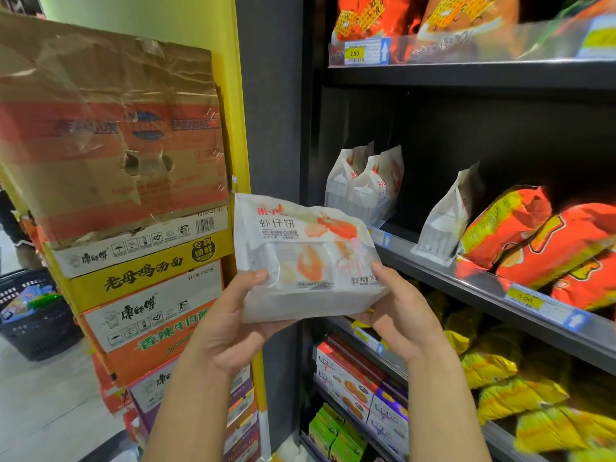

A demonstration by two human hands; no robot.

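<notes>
Two hands on one shrimp-cracker packet (300,255): left hand (230,331) and right hand (403,315) each grip a bottom corner, thumbs on front. Packet is held up between them. Matching packets (363,191) stand on shelf (433,275) beyond right hand. Likely mid-restock: shelving not yet done.

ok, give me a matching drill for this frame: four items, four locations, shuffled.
1 white snack pack
2 shopping basket
3 green boxes
4 2.90 price tag

A edge of top shelf
B floor, far left
C under the biscuit boxes
D gripped by left hand and right hand

Pairs: 1-D, 2-B, 3-C, 4-A
</notes>
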